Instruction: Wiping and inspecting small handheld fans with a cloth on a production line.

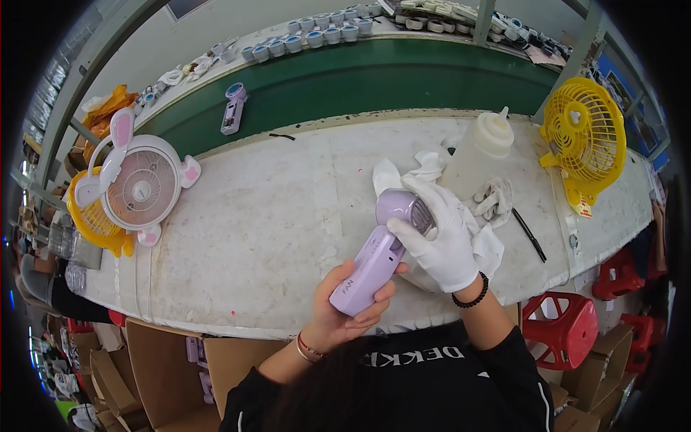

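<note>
The left hand grips a lilac fan, dark lettering on its handle; the gloved right hand clasps its head. White lettering crosses the near black shirt.

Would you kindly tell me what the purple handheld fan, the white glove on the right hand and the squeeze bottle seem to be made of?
The purple handheld fan looks like hard plastic, smooth and slightly glossy, with highlights along its curves. The white glove seems thin, matte fabric, judging by its soft creases. The squeeze bottle, cloudy and translucent, is probably plastic.
</note>
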Available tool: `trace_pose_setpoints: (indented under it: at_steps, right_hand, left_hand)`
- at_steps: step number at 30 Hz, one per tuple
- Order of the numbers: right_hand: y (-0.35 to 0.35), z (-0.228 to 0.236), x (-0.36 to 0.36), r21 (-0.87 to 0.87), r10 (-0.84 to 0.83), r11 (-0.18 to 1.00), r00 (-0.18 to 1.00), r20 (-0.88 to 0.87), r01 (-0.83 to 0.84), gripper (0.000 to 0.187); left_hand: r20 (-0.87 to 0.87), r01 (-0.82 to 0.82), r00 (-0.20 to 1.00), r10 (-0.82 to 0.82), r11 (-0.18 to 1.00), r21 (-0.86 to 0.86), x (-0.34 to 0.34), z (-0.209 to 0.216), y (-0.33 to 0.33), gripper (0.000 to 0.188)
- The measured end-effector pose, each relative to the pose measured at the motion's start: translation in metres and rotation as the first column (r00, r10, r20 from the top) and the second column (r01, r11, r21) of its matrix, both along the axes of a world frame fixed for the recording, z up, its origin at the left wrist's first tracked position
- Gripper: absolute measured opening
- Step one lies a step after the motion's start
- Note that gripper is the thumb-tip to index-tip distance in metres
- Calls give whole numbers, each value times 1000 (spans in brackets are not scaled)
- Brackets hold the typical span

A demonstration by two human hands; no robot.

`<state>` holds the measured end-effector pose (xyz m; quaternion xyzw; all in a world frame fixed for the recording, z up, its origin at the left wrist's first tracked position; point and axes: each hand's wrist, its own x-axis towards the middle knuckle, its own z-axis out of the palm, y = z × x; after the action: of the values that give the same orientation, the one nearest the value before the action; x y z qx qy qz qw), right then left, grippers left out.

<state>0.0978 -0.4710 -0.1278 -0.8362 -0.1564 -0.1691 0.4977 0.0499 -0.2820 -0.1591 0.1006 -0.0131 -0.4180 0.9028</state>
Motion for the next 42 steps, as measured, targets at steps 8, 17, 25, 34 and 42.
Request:
trace_pose_setpoints:
  at_steps: [8, 17, 25, 34, 42]
  right_hand:
    - [-4, -6, 2, 44, 110, 992, 982, 154, -118, 56]
    - [-5, 6, -9, -399, 227, 912, 927, 298, -95, 35]
    - [5, -12, 0, 424, 214, 892, 972, -92, -157, 78]
    - [3, -10, 0, 535, 210, 843, 947, -242, -50, 79]
    - [1, 12, -10, -476, 163, 877, 972, 170, -64, 52]
  left_hand:
    - [222, -72, 975, 20, 971, 228, -4, 4, 1, 69]
    - [345, -196, 938, 28, 864, 464, -9, 9, 9, 59]
    - [-52, 61, 995, -79, 956, -288, 1, -2, 3, 64]
    - [-16, 23, 1000, -21, 991, 135, 4, 15, -1, 67]
    - [121, -77, 991, 58, 983, 164, 0, -7, 11, 56]
